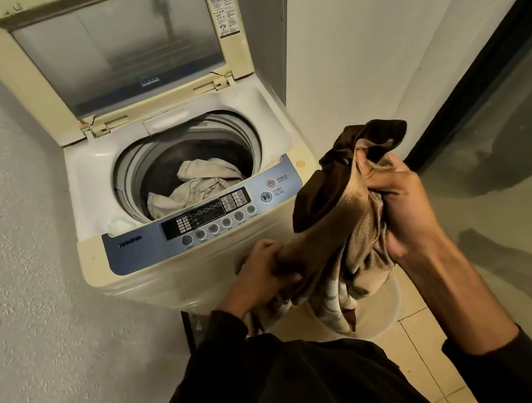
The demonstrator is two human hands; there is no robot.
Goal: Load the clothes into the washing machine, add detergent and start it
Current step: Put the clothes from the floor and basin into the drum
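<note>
Clothes: one brown-and-tan garment held in front of the washing machine, below its control panel and to its right, above a pale basin on the tiled floor. Basin mostly covered by the hanging cloth; only part of its rim and wall shows, contents cannot be made out.

Hands, two. Left hand: fingers curled into the lower bunch of the garment, gripping it; fingertips buried in folds, not visible. Right hand: higher, fingers and thumb clenched round the upper bunch; a dark brown end flops over the top of the fist. Both dark sleeves cut off by the lower frame edge.

Panel: one round start/pause button, one power button, a row of smaller round buttons beneath the display; small labels too blurred to read.

Drum: one pale cream bundle of laundry lying inside; whether it is one piece or several cannot be told. Drum bottom dark, not resolvable. A scrap of white sits at the near-left rim of the tub opening, identity unclear.

Lid: one, raised upright at the back, window hazy, top edge cut off by the frame. One warning sticker on its right frame, text illegible. Dark-framed glass door at right, partly out of frame.
</note>
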